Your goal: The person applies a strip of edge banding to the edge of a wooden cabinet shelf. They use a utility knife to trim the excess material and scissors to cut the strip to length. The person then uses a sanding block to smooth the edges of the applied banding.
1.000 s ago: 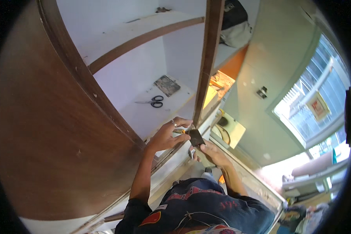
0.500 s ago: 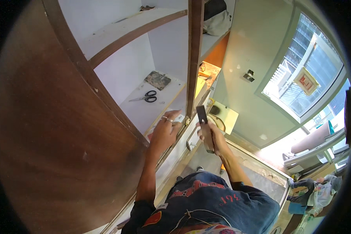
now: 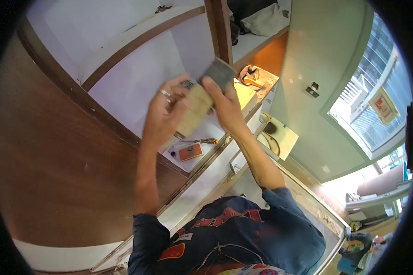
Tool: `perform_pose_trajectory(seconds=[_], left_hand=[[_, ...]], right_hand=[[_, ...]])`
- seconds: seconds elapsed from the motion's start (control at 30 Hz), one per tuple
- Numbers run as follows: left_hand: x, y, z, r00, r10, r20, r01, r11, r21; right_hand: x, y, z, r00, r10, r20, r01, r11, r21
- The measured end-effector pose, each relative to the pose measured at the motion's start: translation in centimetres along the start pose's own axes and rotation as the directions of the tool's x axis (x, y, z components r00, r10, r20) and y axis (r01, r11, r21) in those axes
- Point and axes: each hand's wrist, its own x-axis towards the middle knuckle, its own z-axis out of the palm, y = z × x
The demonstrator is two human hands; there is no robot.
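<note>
A flat rectangular board (image 3: pixel 193 112), tan over its lower part with a dark grey upper end, is tilted in front of the cabinet opening. My right hand (image 3: pixel 227 104) is closed round its upper right side, the thumb lying along the face. At its left edge, my left hand (image 3: pixel 163 110), with a ring, has curled fingers and thumb on the tan part; motion blurs the fingertips. Below the hands, a screwdriver (image 3: pixel 207 141) with an orange and black handle lies on the cabinet's lower surface beside a small red rectangular block (image 3: pixel 190 152).
A large brown wooden panel (image 3: pixel 78 151) fills the left. An upright brown post (image 3: pixel 219 32) divides the cabinet; its curved shelf (image 3: pixel 142 46) is above my hands. Tools lie in the orange-lit compartment (image 3: pixel 261 82). Another person (image 3: pixel 365 247) is at the far lower right.
Both hands have risen into the cabinet opening and come together on the board. My left hand has left the lower ledge, where the screwdriver now shows. The scissors are now hidden.
</note>
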Motion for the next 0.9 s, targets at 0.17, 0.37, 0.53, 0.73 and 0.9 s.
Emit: perform_pose_trajectory(seconds=[0.17,0.37,0.53,0.73,0.9], left_hand=[[2.4,7.8,1.4,0.932,0.359,0.049,-0.191,0.371,0.909],[5.8,10.8,-0.4,0.955,0.295,0.023,-0.076,0.170,0.982],[7.8,13.0,-0.4,0.975,0.220,0.039,-0.063,0.105,0.992],[9.5,13.5,0.3,0.971,0.221,0.091,-0.103,0.044,0.994],[9.2,13.6,0.4,0.994,0.112,0.008,-0.012,0.040,0.999]], right_hand=[[7.3,-3.3,5.1,0.983,-0.180,0.021,0.166,0.943,0.289],[10.8,-4.7,5.9,0.950,-0.037,0.311,-0.157,0.803,0.575],[11.5,-4.6,5.5,0.906,-0.122,0.405,-0.211,0.699,0.683],[12.1,-4.9,5.7,0.944,-0.065,0.324,-0.192,0.691,0.697],[10.7,-4.9,5.3,0.970,-0.003,0.244,-0.167,0.719,0.675]])
